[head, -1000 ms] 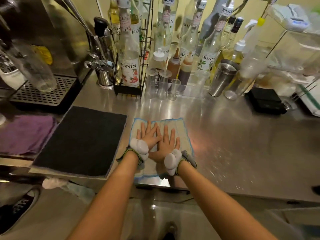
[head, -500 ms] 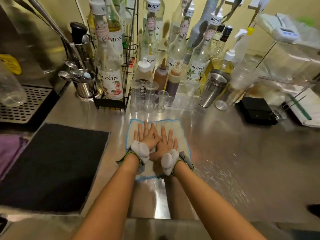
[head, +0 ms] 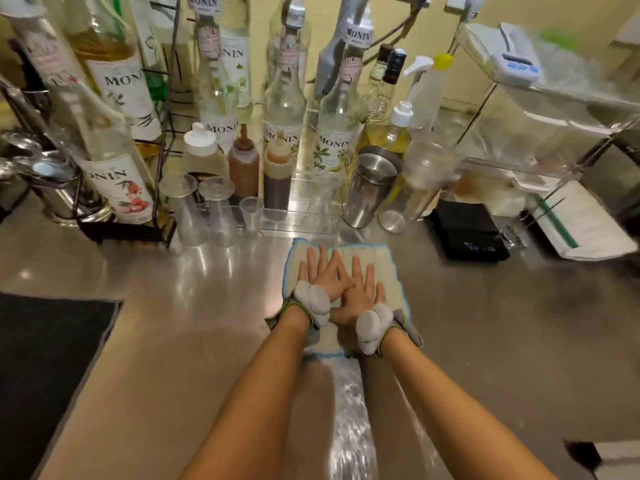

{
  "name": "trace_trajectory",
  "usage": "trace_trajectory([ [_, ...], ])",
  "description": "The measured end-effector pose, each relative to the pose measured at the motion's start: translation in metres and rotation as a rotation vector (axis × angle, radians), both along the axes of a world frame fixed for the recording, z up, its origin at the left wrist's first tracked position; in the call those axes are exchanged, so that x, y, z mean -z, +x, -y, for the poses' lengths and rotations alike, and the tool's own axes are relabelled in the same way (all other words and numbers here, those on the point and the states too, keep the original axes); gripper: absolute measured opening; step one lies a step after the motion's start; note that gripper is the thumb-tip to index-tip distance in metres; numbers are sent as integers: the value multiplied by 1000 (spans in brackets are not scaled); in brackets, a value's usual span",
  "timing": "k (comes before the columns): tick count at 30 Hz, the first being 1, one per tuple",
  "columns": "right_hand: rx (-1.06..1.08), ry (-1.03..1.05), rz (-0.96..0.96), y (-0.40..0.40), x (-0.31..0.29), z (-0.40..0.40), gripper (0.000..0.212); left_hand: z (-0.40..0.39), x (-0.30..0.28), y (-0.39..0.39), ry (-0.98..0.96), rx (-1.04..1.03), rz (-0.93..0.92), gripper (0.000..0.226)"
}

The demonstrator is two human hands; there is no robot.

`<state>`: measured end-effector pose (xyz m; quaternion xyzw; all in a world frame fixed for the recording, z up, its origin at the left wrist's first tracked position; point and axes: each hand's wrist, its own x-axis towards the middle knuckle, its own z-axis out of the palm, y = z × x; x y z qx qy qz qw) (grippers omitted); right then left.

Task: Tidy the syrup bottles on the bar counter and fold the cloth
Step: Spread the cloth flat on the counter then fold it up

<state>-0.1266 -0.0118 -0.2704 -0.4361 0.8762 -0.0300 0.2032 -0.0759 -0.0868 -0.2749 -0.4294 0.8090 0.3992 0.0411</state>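
A pale cloth with a blue hem lies flat on the steel counter, near its middle. My left hand and my right hand rest palm down on the cloth with fingers spread, the left fingers crossing over the right. Neither hand grips anything. Tall clear Monin syrup bottles stand in a row behind the cloth. Another Monin bottle stands in a black wire rack at the left. Two brown squeeze bottles are in front of the row.
Clear plastic cups and a steel shaker stand just behind the cloth. A black scale sits to the right, below a clear shelf. A black mat covers the counter's left front. A steel utensil cup is far left.
Both hands have slid the cloth away from the counter's front edge towards the bottles, staying flat on it. The view has shifted right, so the black mat is mostly out of frame.
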Motion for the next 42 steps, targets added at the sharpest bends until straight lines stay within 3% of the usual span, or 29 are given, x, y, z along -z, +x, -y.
trace_trajectory([
  [8,-38,19,-21,-50,2,10,106,6,3,-46,-15,-46,-27,67],
  [19,-25,-13,13,-36,0,-13,110,-15,-4,-25,31,3,-65,72],
  [30,12,4,7,31,1,-58,114,-58,-5,41,46,43,-83,71],
  [35,12,-26,90,74,-1,-69,115,-67,-4,88,-5,18,-93,70],
  [39,-39,-37,129,95,-8,-79,103,-67,-1,128,-60,0,-70,67],
  [42,-78,-9,123,99,-20,-78,97,-64,-4,155,-108,-4,-15,79],
])
